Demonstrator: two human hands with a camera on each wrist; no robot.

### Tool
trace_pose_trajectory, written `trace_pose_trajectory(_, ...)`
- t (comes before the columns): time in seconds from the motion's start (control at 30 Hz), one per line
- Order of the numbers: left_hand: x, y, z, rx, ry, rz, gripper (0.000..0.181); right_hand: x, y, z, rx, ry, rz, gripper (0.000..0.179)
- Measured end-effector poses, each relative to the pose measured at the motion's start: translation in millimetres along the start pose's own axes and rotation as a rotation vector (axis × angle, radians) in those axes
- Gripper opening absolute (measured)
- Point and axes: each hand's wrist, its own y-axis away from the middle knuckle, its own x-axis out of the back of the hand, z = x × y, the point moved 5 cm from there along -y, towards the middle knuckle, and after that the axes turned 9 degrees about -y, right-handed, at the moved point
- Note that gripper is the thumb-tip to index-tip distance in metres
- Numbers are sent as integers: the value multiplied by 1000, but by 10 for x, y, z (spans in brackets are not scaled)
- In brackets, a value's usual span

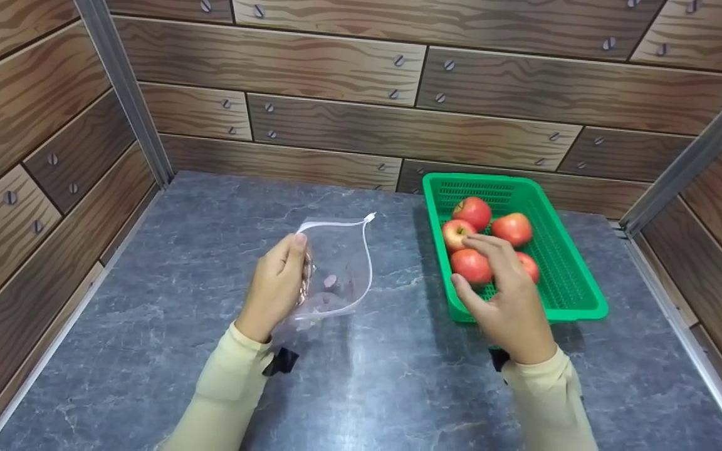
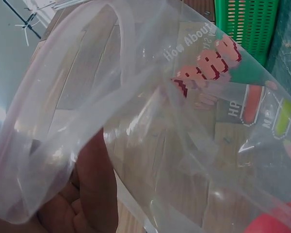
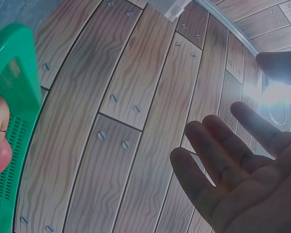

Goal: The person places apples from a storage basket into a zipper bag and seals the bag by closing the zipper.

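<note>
Grey table [image 1: 361, 401]: curled left hand [image 1: 273, 282] grips clear bag [image 1: 347, 269]; right hand [image 1: 511, 304], loosely spread, empty, hovers over apples [image 1: 512, 229] in green basket [image 1: 577, 313].

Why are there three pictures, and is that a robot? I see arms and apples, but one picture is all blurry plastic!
No robot here, just a person in pale sleeves using two bare hands. The biggest picture comes from a camera on their head, looking down. The other two come from cameras on the wrists: the plastic one is from the left wrist, very close to a clear bag. The one with spread fingers is from the right wrist.

On the grey table sits a green basket, with five red apples that I can see in it. The left hand holds the bag by one side, and its top is open. The right hand is over the basket, holding nothing.
</note>
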Motion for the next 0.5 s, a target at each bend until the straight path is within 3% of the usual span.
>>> trace_pose_trajectory(0.5, -36, 17, 4, 3, 27, -30, 45, -3, -1, -5, -9, 22, -13, 48)
